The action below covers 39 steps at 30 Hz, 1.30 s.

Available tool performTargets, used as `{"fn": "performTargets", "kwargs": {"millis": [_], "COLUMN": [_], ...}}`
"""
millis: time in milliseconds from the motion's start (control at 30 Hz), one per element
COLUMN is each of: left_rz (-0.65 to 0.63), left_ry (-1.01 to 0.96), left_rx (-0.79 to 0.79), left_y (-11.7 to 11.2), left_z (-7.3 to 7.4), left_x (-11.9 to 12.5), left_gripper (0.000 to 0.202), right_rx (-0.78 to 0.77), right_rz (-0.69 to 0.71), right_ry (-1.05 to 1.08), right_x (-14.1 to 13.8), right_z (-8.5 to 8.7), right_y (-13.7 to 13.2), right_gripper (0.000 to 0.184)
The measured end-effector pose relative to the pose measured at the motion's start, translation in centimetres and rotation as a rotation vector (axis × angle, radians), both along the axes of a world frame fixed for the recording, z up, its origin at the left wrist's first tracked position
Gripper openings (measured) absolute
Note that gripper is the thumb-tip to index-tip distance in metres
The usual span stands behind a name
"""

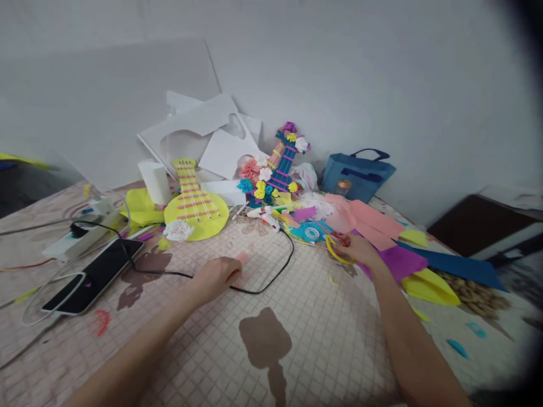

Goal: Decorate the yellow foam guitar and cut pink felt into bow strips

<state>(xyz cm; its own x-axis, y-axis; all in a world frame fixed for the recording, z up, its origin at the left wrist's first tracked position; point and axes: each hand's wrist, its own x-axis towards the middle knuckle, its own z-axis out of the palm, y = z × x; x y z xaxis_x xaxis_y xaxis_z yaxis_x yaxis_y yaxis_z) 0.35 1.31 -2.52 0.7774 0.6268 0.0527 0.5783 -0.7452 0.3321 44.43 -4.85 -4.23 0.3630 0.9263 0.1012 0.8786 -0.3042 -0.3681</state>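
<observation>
Though the white glue gun (pixel 271 219) lies midway along the table, nearest comes a brown shape (pixel 265 338) on the tablecloth (pixel 335 350), to the gun's near side. Next, near and left of the gun, is the left hand (pixel 216 278), fingers curled together with a pink scrap (pixel 242 258) at their tips; whether they pinch it or only touch it, I cannot tell. The gun's black cord (pixel 267 289) loops nearward to that hand.

Near and right of the gun, the right hand (pixel 360 250) is closed on the handles of the scissors (pixel 333 252). These sit on the hand's gun-facing side, their long axis seeming to slant away toward the gun, though the blades cannot be made out. The scrap lies across from them, right at the left hand and well apart from the right.

Left of the gun is a yellow model lute (pixel 207 226); behind it, a flower-decked model guitar (pixel 288 161); beyond and right, a blue bag (pixel 365 186); beyond and left, white boards (pixel 199 121).
</observation>
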Motion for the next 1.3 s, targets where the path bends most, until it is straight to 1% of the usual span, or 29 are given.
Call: {"fn": "performTargets", "kwargs": {"millis": [100,200,367,467,700,867,1067,1200,1300], "left_rz": [-0.010,-0.020,-0.016,-0.009,0.001,-0.008,-0.003,0.002,0.003], "left_ry": [0.003,0.000,-0.004,-0.001,0.005,0.004,0.008,0.004,-0.003], "left_rx": [-0.011,-0.020,-0.028,-0.026,-0.010,-0.004,-0.014,-0.032,-0.066], "left_y": [0.1,0.2,0.1,0.0,-0.2,-0.3,-0.2,0.0,0.2], "left_z": [-0.1,-0.1,0.0,0.0,0.1,0.0,0.0,0.0,-0.1], "left_x": [0.0,0.1,0.1,0.1,0.1,0.1,0.2,0.2,0.1], "left_gripper": [0.023,0.022,0.022,0.023,0.023,0.022,0.023,0.024,0.024], "right_rx": [0.143,0.184,0.168,0.141,-0.042,-0.132,-0.130,-0.089,-0.058], "right_rz": [-0.007,-0.005,0.006,0.021,0.028,0.041,0.048,0.093,0.086], "right_ry": [0.062,0.091,0.095,0.073,-0.119,-0.200,-0.215,-0.157,-0.121], "right_x": [-0.3,-0.3,-0.2,-0.5,-2.1,-1.9,-1.9,-2.4,-2.4], "right_z": [0.6,0.8,0.2,-0.1,0.5,0.5,0.7,1.1,1.3], "right_y": [-0.3,-0.3,-0.1,0.1,0.2,-0.1,-0.3,-0.4,-0.6], "right_gripper": [0.033,0.033,0.036,0.036,0.036,0.039,0.036,0.032,0.026]}}
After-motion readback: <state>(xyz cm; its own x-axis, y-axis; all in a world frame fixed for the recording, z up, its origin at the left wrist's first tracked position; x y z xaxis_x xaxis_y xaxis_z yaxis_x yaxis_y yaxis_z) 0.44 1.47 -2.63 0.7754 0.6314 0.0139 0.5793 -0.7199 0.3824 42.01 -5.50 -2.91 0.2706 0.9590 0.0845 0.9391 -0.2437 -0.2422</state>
